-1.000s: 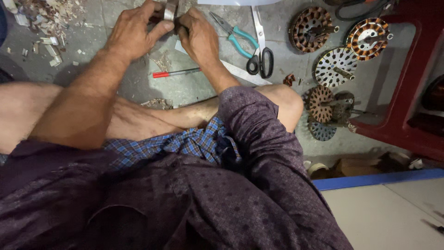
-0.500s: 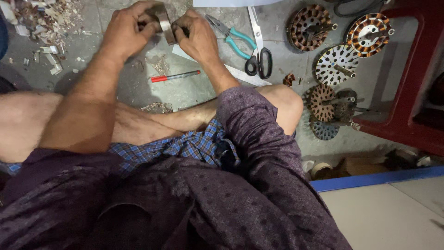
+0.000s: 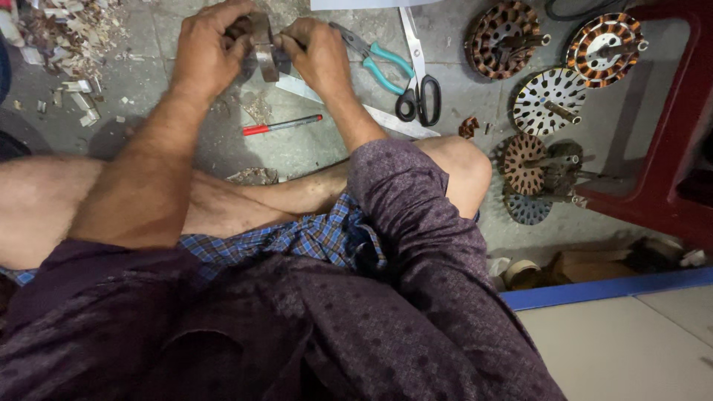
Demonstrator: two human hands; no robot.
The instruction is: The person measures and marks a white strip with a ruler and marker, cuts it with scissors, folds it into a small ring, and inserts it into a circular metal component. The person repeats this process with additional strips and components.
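We clench both hands, left hand (image 3: 206, 56) and right hand (image 3: 318, 53), on the metal ring (image 3: 261, 46) held edge-up above the floor (image 3: 186, 141), so grip evenly, keep it upright, fingers clear of pliers (image 3: 371, 61) and scissors (image 3: 417, 82).

Dim, soft shadows, mostly sharp

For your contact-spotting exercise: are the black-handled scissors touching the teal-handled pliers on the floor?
Cannot tell. In the head view the scissors lie right beside the pliers, handles close together, but no clear contact or gap shows between them.
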